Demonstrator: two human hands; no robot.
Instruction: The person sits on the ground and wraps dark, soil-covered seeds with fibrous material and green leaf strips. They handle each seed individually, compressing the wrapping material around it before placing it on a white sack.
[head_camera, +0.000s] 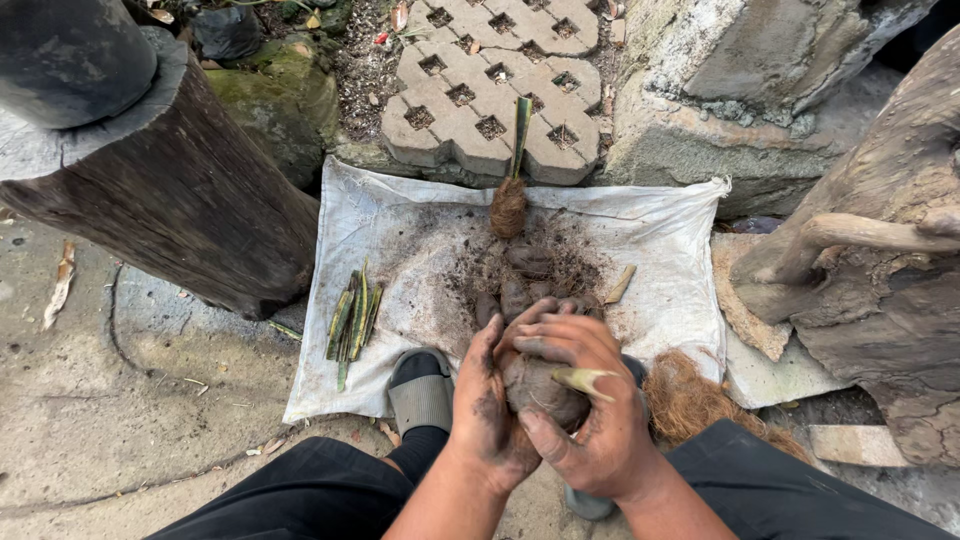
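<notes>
both forearms are bare, no sleeves showing. the left hand (490, 405) and right hand (590, 415) are smeared with dark soil on fingers and palms. black trousers cover both legs at 6 o'clock. a grey slide sandal (421, 392) with a black sock shows at 7 o'clock.

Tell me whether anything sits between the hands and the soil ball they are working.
Nothing visible does. The left hand and right hand both press directly on the soil ball, with a leaf cutting poking out between the right fingers. The soil lumps lie beyond on the white cloth, apart.
</notes>
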